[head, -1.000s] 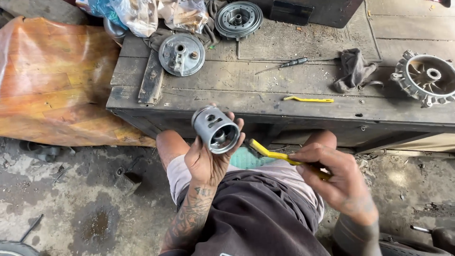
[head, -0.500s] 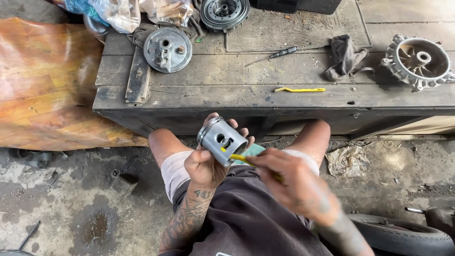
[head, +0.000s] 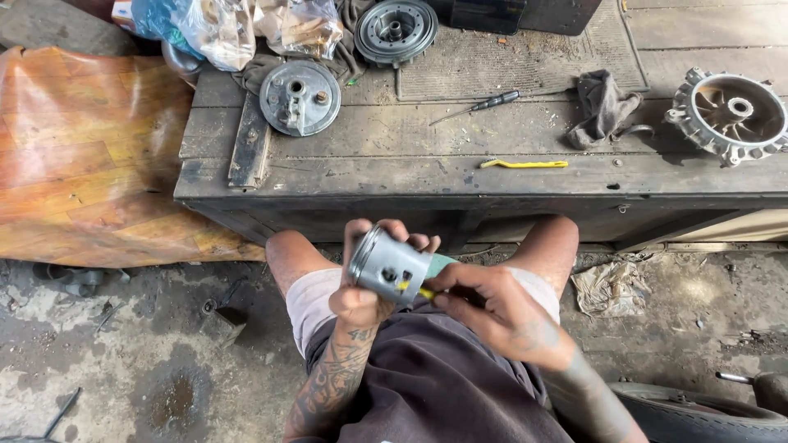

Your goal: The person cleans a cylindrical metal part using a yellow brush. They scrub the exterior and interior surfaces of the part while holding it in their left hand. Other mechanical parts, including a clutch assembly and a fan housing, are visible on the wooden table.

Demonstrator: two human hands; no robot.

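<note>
My left hand (head: 367, 289) grips a grey metal piston (head: 387, 267) above my lap, its side with the pin hole facing up. My right hand (head: 491, 310) holds a small yellow-handled brush (head: 420, 291) with its tip pressed against the piston's skirt. Most of the brush handle is hidden inside my right fist. Both hands are close together in front of the edge of the dark wooden workbench (head: 394, 176).
The bench carries a round metal plate (head: 300, 96), a pulley disc (head: 393, 30), a screwdriver (head: 478, 105), a yellow tool (head: 524, 164), a grey rag (head: 603, 107) and a finned fan wheel (head: 728, 114). Plastic bags (head: 222, 25) lie at its back left. A tyre (head: 706, 414) sits by my right side.
My right hand brought the brush from beside the piston up against it. My left hand turned the piston from open end facing me to side-on and lowered it slightly.
</note>
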